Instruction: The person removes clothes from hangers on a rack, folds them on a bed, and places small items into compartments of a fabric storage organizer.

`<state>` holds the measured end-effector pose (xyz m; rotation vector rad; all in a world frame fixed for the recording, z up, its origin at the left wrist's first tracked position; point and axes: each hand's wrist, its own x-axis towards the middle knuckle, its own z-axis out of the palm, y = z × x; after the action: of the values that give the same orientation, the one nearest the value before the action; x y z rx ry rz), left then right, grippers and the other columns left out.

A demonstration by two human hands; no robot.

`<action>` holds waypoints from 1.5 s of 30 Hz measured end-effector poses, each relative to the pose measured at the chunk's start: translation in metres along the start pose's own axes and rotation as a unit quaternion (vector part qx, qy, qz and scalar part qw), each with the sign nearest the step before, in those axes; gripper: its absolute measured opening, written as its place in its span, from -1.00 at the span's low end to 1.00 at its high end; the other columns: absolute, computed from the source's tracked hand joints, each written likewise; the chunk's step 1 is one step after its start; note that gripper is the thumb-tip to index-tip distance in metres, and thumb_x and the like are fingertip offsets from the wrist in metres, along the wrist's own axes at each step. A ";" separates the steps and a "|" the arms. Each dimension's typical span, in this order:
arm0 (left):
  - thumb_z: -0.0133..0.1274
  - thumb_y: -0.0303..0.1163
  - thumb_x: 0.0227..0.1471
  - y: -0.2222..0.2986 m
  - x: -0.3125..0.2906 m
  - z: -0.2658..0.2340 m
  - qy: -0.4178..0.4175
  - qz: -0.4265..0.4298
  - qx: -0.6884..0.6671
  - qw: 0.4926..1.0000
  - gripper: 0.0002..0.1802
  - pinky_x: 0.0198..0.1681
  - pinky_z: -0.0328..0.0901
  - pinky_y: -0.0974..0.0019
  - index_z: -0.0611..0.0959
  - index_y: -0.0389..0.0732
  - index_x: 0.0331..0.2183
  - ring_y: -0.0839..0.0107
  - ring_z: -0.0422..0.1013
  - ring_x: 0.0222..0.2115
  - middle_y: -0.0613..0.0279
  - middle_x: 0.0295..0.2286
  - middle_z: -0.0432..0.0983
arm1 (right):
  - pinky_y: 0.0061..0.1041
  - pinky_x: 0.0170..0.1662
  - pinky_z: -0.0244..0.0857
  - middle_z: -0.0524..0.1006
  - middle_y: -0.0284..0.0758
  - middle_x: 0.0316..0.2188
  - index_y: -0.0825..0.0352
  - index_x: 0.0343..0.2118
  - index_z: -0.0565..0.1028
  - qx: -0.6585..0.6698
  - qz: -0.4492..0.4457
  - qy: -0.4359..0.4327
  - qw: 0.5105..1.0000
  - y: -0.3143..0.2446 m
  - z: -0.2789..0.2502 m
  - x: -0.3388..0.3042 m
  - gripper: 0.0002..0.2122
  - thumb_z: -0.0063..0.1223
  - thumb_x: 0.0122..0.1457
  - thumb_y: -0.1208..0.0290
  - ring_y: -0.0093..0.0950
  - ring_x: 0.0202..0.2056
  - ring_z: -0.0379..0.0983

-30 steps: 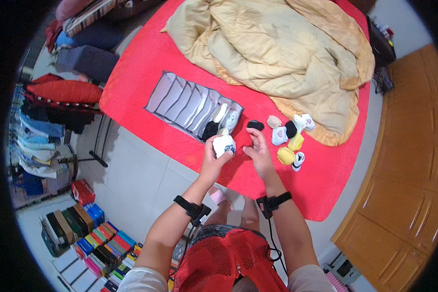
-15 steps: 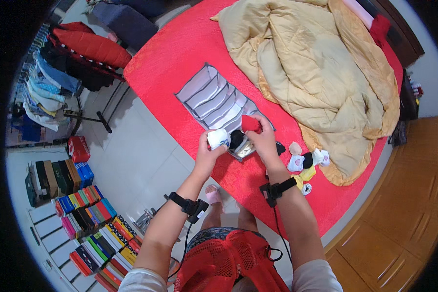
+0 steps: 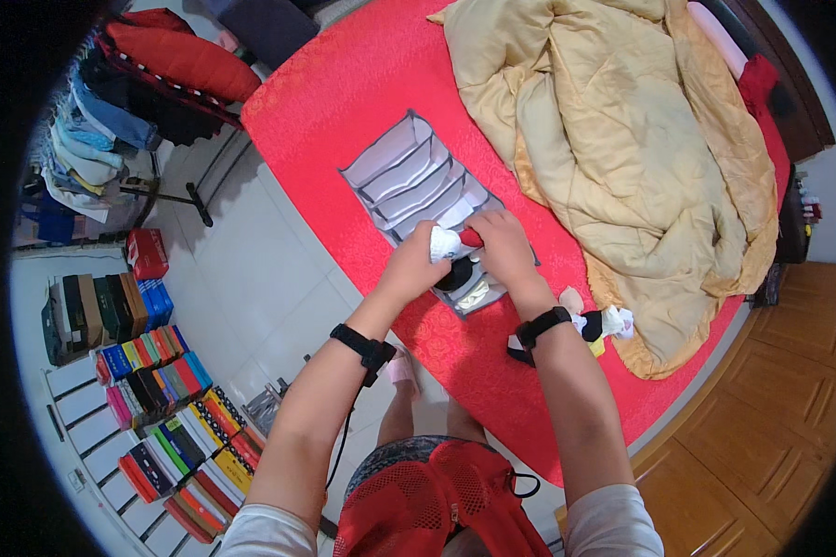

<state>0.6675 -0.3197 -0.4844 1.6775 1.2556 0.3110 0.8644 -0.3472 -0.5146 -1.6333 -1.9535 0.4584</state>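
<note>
Over the grey organizer point(image 3: 395, 165), the left hand point(image 3: 418, 264) is gripping a white bundle point(image 3: 443, 244), fingers curled round it; the right hand point(image 3: 505, 247) is pinching a red bundle point(image 3: 472, 239), fingers likewise curled. A black bundle point(image 3: 456, 275) is lying inside.

Bare red bedspread point(image 3: 308, 153) left of the grey organizer point(image 3: 387, 162) gives my left grip point(image 3: 418, 263) room; upright dividers point(image 3: 424, 194) and, farther right, the bunched quilt point(image 3: 599, 139) block passage.

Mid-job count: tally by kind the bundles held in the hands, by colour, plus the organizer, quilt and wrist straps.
White bundle in the left hand: 1
Red bundle in the right hand: 1
Grey organizer: 1
Cream quilt: 1
Black wrist straps: 2
Total: 6
</note>
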 end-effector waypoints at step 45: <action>0.13 -0.42 -0.06 0.007 -0.040 0.027 0.038 0.236 0.326 0.915 -0.73 0.19 -0.10 -0.37 0.55 -0.10 -0.22 0.25 0.41 -0.08 0.29 -0.22 0.51 | -0.23 -0.04 0.31 0.54 -0.13 -0.27 0.37 -0.29 0.52 0.011 0.103 0.197 0.975 0.018 -0.062 -0.064 -0.76 -0.11 -0.03 0.68 -0.12 -0.14 0.44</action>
<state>0.6728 -0.3680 -0.4787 2.5755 1.0511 0.2564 0.9231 -0.4116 -0.4879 -1.7664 -1.4927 0.2095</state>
